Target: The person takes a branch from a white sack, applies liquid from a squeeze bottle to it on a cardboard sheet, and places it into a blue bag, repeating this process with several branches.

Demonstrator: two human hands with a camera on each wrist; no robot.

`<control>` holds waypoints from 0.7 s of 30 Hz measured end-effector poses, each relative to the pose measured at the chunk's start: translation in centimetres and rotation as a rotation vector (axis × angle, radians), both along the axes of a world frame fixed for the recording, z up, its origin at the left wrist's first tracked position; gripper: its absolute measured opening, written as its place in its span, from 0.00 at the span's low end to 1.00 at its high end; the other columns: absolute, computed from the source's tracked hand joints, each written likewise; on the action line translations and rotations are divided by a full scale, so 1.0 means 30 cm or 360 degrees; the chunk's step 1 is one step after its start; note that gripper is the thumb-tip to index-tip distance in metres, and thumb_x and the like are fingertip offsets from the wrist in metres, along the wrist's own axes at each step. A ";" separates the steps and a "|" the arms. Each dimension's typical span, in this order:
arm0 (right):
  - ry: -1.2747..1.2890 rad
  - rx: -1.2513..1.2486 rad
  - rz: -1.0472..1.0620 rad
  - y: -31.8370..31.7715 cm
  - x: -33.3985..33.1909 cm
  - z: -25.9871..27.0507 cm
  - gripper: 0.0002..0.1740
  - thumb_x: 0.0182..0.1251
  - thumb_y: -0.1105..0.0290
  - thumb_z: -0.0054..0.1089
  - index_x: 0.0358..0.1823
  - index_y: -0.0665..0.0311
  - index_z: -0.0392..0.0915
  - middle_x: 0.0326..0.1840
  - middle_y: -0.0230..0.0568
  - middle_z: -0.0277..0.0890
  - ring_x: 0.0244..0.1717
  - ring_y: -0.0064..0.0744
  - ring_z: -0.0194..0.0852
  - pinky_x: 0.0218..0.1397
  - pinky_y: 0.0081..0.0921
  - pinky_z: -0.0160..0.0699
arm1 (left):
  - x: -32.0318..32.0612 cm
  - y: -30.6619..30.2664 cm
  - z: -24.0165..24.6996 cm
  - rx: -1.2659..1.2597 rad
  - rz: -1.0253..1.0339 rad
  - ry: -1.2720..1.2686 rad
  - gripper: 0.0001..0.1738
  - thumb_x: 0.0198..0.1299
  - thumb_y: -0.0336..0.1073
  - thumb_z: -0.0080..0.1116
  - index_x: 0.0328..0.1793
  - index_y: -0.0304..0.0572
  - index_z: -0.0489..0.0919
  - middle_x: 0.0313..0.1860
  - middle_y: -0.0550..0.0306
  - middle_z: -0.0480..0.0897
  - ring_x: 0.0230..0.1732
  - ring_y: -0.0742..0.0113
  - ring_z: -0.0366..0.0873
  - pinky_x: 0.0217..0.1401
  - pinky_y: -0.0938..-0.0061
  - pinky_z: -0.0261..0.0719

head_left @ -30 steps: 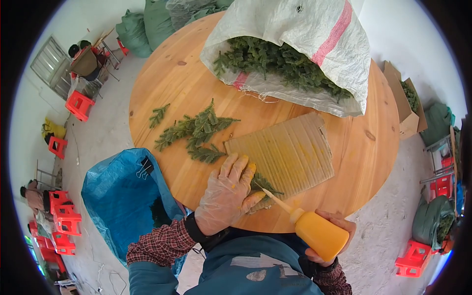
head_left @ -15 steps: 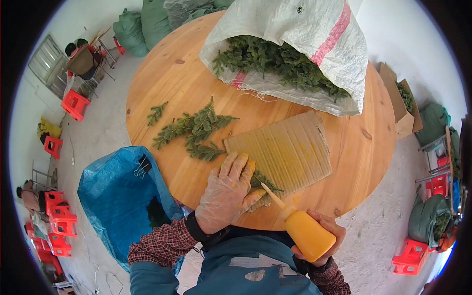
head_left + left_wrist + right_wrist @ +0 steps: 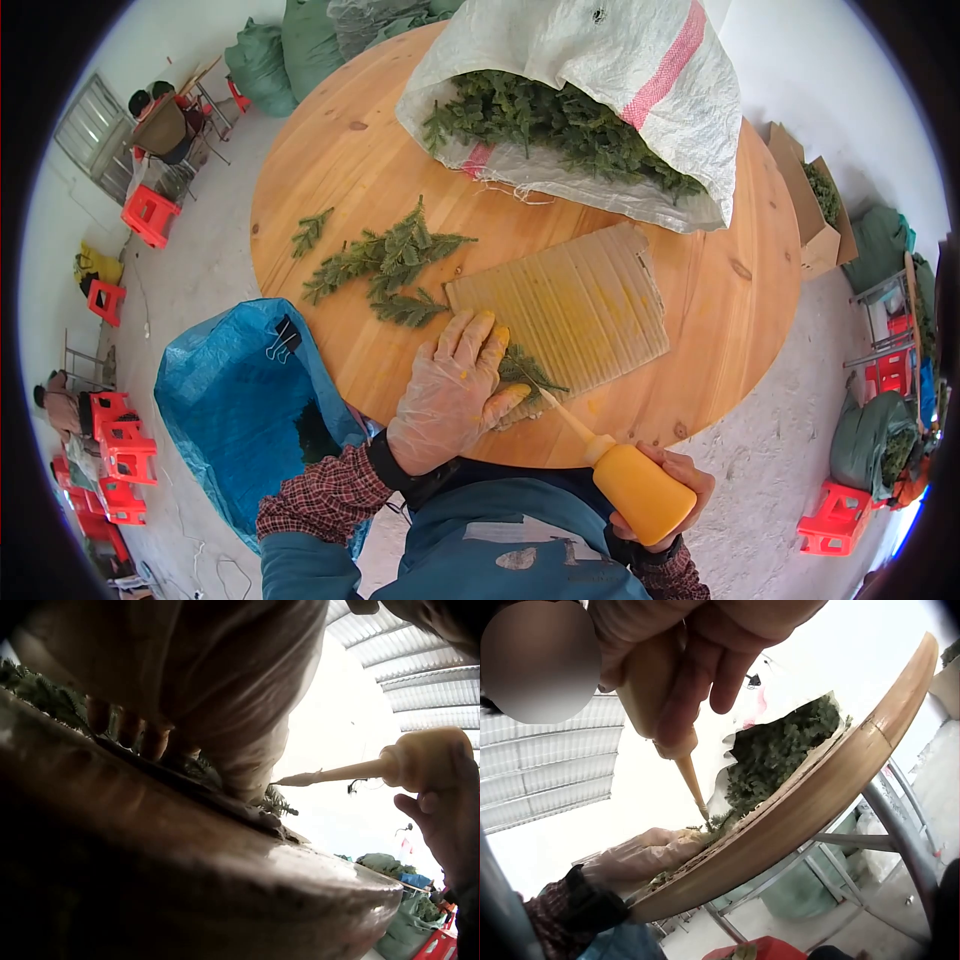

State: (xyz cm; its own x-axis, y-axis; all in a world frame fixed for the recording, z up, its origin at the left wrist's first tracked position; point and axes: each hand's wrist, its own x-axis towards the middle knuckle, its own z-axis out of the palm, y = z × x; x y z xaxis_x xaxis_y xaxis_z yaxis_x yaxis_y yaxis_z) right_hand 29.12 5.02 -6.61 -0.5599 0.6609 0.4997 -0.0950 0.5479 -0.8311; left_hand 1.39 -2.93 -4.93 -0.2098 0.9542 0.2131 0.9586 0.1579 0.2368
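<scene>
My left hand (image 3: 440, 398), in a clear plastic glove stained yellow at the fingertips, lies with fingers extended at the near left corner of a ribbed cardboard piece (image 3: 590, 300). A small green fir sprig (image 3: 522, 366) pokes out between its forefinger and thumb, pressed against the cardboard; the rest is hidden under the hand. My bare right hand (image 3: 685, 485) grips a yellow squeeze bottle (image 3: 642, 492), tilted with its long nozzle (image 3: 692, 784) pointing down at the sprig. The nozzle tip is right at the sprig's outer end, just off the left thumb.
More cut sprigs (image 3: 400, 255) lie left of the cardboard on the round wooden table (image 3: 730, 310). A white woven sack (image 3: 690, 120) full of greenery lies open at the back. A blue bag (image 3: 225, 400) hangs at the table's left edge. Red stools (image 3: 835, 518) stand around.
The bottle swings left, then back right, its nozzle tip shifting along the sprig toward the outer end. The left hand keeps its place on the sprig and cardboard. The view shifts slightly.
</scene>
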 end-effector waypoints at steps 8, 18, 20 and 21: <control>0.0063 -0.0031 -0.0070 0.006 0.034 -0.006 0.48 0.45 0.56 0.85 0.60 0.60 0.58 0.56 0.60 0.75 0.57 0.47 0.78 0.61 0.41 0.80 | 0.003 0.001 0.007 -0.0018 0.0001 -0.0020 0.37 0.58 0.52 0.64 0.64 0.27 0.74 0.69 0.40 0.67 0.72 0.43 0.62 0.63 0.51 0.66; 0.0122 -0.0173 -0.0251 0.014 0.075 -0.018 0.47 0.49 0.48 0.82 0.58 0.64 0.59 0.55 0.61 0.76 0.55 0.47 0.80 0.59 0.41 0.81 | 0.007 0.002 0.014 -0.0045 0.0018 -0.0014 0.37 0.58 0.52 0.64 0.64 0.27 0.74 0.70 0.40 0.67 0.71 0.42 0.63 0.63 0.50 0.67; 0.0108 -0.0370 -0.0345 0.009 0.089 -0.022 0.45 0.52 0.45 0.78 0.58 0.64 0.59 0.54 0.61 0.77 0.53 0.47 0.80 0.58 0.42 0.82 | 0.008 0.001 0.015 -0.0045 0.0016 -0.0020 0.37 0.58 0.52 0.64 0.64 0.27 0.74 0.70 0.40 0.67 0.71 0.42 0.63 0.62 0.50 0.67; 0.0104 -0.0467 -0.0391 0.012 0.092 -0.022 0.44 0.54 0.44 0.76 0.57 0.65 0.59 0.53 0.61 0.77 0.52 0.47 0.81 0.57 0.43 0.82 | 0.008 0.002 0.016 -0.0045 0.0017 -0.0027 0.37 0.58 0.51 0.64 0.64 0.27 0.74 0.70 0.40 0.67 0.71 0.42 0.64 0.62 0.50 0.67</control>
